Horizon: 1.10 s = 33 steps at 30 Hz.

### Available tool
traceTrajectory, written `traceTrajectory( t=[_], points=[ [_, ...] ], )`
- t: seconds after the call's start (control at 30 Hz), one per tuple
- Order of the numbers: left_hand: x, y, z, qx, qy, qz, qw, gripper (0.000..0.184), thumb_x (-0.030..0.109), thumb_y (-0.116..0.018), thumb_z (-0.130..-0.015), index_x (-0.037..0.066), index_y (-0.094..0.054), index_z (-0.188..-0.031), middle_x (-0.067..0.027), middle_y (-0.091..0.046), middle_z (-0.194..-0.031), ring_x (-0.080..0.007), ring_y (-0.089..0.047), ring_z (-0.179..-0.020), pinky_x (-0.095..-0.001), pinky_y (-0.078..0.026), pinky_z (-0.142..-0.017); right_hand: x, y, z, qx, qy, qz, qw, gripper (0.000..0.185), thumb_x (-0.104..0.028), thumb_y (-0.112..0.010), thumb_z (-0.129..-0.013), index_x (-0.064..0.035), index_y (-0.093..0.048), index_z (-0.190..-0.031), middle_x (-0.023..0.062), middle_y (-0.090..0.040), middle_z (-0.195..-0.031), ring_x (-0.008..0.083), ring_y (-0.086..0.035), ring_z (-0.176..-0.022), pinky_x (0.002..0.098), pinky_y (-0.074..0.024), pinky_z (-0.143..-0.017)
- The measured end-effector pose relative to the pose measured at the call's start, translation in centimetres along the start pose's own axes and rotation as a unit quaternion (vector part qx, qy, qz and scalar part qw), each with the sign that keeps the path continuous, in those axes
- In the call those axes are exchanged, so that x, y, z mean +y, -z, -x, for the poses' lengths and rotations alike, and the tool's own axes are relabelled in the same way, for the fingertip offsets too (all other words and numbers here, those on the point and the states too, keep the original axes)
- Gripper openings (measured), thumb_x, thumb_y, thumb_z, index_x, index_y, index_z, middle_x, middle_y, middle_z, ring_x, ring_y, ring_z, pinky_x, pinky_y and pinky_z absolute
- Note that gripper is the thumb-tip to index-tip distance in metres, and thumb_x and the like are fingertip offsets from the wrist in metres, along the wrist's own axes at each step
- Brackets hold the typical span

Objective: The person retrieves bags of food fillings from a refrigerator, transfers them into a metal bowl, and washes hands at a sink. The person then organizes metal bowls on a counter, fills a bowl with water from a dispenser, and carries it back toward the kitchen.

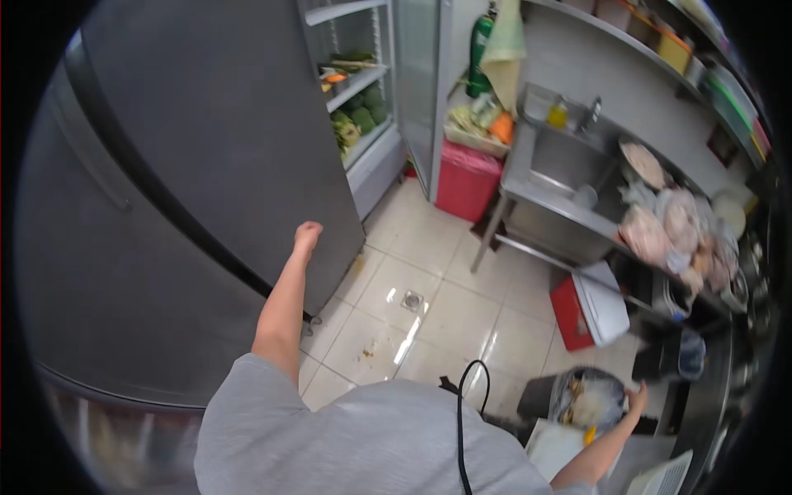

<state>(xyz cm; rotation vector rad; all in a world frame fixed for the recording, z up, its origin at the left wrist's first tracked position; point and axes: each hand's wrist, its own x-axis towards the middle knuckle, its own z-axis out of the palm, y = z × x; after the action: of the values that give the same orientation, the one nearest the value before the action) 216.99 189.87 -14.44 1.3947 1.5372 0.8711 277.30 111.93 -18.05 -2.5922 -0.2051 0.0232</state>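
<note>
Near the middle, my left hand (pixel 308 237) is raised in front of the large grey refrigerator door (pixel 206 124), its fingers curled together; whether anything is inside them is too small to tell. My right hand (pixel 636 399) is at the lower right with fingers apart and nothing in it. It is beside a lined bin (pixel 615 400) holding food scraps. A white board or lid (pixel 561 445) lies just left of my right forearm. Beyond the grey door stands an open glass-door fridge (pixel 360 103) with green vegetables on its shelves.
A steel sink (pixel 569 157) stands at the back right, with bags of raw meat (pixel 676 227) beside it. A pink bin (pixel 468 183) holds a tray of scraps. Near it are a red cooler (pixel 571 313), a floor drain (pixel 412 300) and a black cable (pixel 459 412).
</note>
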Motion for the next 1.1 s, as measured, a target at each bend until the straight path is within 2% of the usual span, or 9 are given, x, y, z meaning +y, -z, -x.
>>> traceTrajectory(
  t=[0.1,0.17,0.23,0.4,0.53,0.57,0.77,0.93,1.1],
  points=[
    [9.9,-1.7,-4.9,0.051,-0.129,-0.052,0.989,0.018,0.020,-0.058,-0.065,0.006,-0.059,-0.078,-0.0063,-0.060,-0.077,-0.0160,-0.056,-0.072,-0.0273,-0.043,-0.067,-0.6,-2.7,-5.2,-0.015,-0.030,-0.044,0.998,0.058,-0.008,-0.069,-0.057,0.0049,-0.047,-0.109,0.0200,-0.053,-0.103,0.0263,-0.051,-0.094,0.0341,-0.0387,-0.082],
    [15.4,-2.6,-8.5,0.080,-0.172,-0.083,0.978,0.020,0.021,-0.059,-0.065,0.007,-0.060,-0.079,-0.0069,-0.061,-0.079,-0.0177,-0.057,-0.075,-0.0287,-0.043,-0.068,-1.8,-4.0,-8.8,-0.044,-0.135,-0.097,0.985,0.037,-0.013,-0.067,-0.061,0.0039,-0.056,-0.092,0.0132,-0.059,-0.078,0.0211,-0.056,-0.062,0.0281,-0.0455,-0.055],
    [20.5,-3.0,-11.4,0.111,-0.208,-0.109,0.966,0.022,0.021,-0.059,-0.065,0.007,-0.060,-0.082,-0.0081,-0.061,-0.082,-0.0194,-0.058,-0.079,-0.0303,-0.044,-0.071,-4.9,-5.7,-13.1,-0.006,-0.070,-0.145,0.987,0.030,-0.015,-0.065,-0.065,0.0028,-0.057,-0.087,0.0085,-0.057,-0.068,0.0165,-0.051,-0.050,0.0239,-0.0413,-0.044],
    [31.1,-1.4,-16.5,0.243,-0.237,-0.189,0.921,0.030,0.025,-0.059,-0.066,0.006,-0.059,-0.090,-0.0116,-0.060,-0.088,-0.0237,-0.057,-0.085,-0.0320,-0.044,-0.076,-14.7,-11.2,-24.0,-0.002,0.105,-0.122,0.987,0.022,-0.014,-0.063,-0.062,0.0019,-0.056,-0.077,0.0098,-0.056,-0.064,0.0167,-0.052,-0.058,0.0297,-0.0420,-0.056],
    [36.0,-0.8,-18.5,0.343,-0.250,-0.284,0.859,0.045,0.028,-0.059,-0.067,0.007,-0.051,-0.106,-0.0148,-0.053,-0.104,-0.0282,-0.050,-0.098,-0.0370,-0.040,-0.082,-33.7,-11.2,-24.0,-0.014,0.202,-0.075,0.976,0.024,-0.020,-0.065,-0.064,-0.0017,-0.058,-0.079,0.0122,-0.059,-0.070,0.0215,-0.057,-0.063,0.0308,-0.0442,-0.061],
    [37.0,-1.2,-18.7,0.372,-0.221,-0.297,0.852,0.047,0.029,-0.058,-0.068,0.007,-0.049,-0.109,-0.0153,-0.052,-0.106,-0.0287,-0.049,-0.099,-0.0370,-0.040,-0.083,-34.9,-14.1,-26.7,-0.025,0.255,-0.162,0.953,0.026,-0.022,-0.066,-0.063,-0.0021,-0.059,-0.079,0.0125,-0.060,-0.070,0.0225,-0.058,-0.066,0.0310,-0.0444,-0.062],
    [39.4,-2.0,-26.9,0.428,-0.187,-0.308,0.829,0.041,0.025,-0.056,-0.072,0.003,-0.046,-0.105,-0.0172,-0.052,-0.103,-0.0326,-0.051,-0.093,-0.0396,-0.041,-0.078,-47.7,-18.1,-30.3,-0.068,0.245,-0.139,0.957,0.024,-0.018,-0.066,-0.065,-0.0021,-0.059,-0.082,0.0137,-0.061,-0.076,0.0226,-0.060,-0.071,0.0306,-0.0459,-0.064],
    [38.8,-4.4,-27.9,0.576,-0.262,-0.282,0.721,0.028,0.015,-0.051,-0.070,0.001,-0.044,-0.093,-0.0176,-0.054,-0.088,-0.0353,-0.053,-0.083,-0.0438,-0.041,-0.071,-49.5,-20.0,-33.9,-0.070,0.237,-0.127,0.961,0.021,-0.017,-0.066,-0.065,-0.0029,-0.060,-0.079,0.0127,-0.061,-0.073,0.0222,-0.060,-0.070,0.0299,-0.0457,-0.063],
    [40.5,-7.0,-23.4,0.578,-0.240,-0.275,0.730,0.018,0.012,-0.051,-0.065,0.003,-0.042,-0.077,-0.0176,-0.052,-0.074,-0.0366,-0.053,-0.074,-0.0445,-0.041,-0.064,-47.9,-24.3,-38.9,-0.078,0.256,-0.141,0.953,0.018,-0.017,-0.063,-0.065,-0.0025,-0.059,-0.076,0.0128,-0.059,-0.071,0.0233,-0.058,-0.066,0.0310,-0.0441,-0.060]
  ],
)
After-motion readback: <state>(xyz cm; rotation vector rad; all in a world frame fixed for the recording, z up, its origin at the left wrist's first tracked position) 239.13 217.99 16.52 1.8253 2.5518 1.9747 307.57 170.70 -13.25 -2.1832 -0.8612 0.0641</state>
